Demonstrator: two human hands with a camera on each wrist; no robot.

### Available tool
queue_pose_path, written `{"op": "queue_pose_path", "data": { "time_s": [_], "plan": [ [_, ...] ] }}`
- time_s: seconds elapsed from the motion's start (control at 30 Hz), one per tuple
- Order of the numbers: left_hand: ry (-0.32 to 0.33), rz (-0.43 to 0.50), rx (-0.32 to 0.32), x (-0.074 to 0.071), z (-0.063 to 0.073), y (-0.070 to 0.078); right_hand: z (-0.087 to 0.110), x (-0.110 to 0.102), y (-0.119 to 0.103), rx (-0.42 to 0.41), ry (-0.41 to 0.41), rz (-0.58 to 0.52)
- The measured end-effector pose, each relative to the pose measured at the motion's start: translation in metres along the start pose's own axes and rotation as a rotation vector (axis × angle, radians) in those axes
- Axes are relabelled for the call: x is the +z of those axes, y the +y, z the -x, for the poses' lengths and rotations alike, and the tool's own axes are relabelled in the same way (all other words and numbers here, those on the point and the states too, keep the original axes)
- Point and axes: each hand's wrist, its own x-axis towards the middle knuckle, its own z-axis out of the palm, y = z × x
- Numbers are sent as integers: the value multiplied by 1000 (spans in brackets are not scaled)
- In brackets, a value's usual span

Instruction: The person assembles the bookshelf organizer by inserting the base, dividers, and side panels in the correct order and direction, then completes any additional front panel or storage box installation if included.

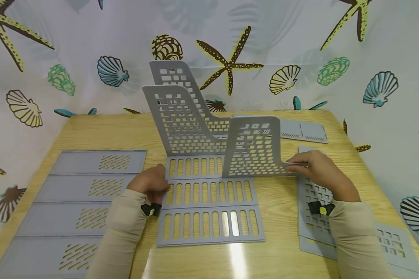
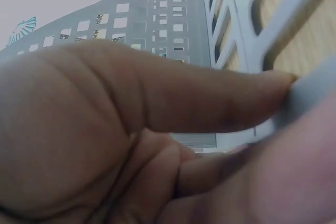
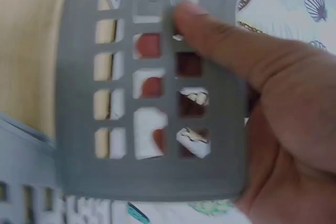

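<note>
A grey perforated side panel [image 1: 277, 143], tall at one end and low at the other, is gripped at its low end by my right hand [image 1: 321, 170]. In the right wrist view the thumb lies across the holes of this panel [image 3: 152, 179], with the fingers behind. My left hand [image 1: 150, 181] pinches the left edge of a slotted grey base [image 1: 209, 193], seen in the left wrist view with the thumb [image 2: 220, 98] at the edge. Two matching side panels stand upright at the base's far end, a front one [image 1: 165, 90] and a back one [image 1: 174, 65].
Grey panels with slanted slots [image 1: 70, 188] lie on the left of the wooden table [image 1: 108, 130]. More perforated panels [image 1: 303, 217] lie under and beside the right forearm, with another [image 1: 401, 267] nearer the front. A flat grey panel [image 1: 293, 126] lies at the back right, before a shell-print cloth [image 1: 300, 38].
</note>
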Motion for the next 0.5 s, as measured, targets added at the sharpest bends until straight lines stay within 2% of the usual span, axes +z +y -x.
{"op": "queue_pose_path", "data": {
  "time_s": [0.17,0.27,0.4,0.5],
  "plan": [
    [-68,86,-13,1,-2,1,-7,12,-10,-2,57,48],
    [-98,100,-8,-1,-2,-3,-13,18,-15,-29,80,71],
    [-134,86,-2,-4,0,-8,-12,13,-16,-11,20,94],
    [-139,59,-15,-6,2,-9,-3,-1,-11,97,-48,126]
  ]
}}
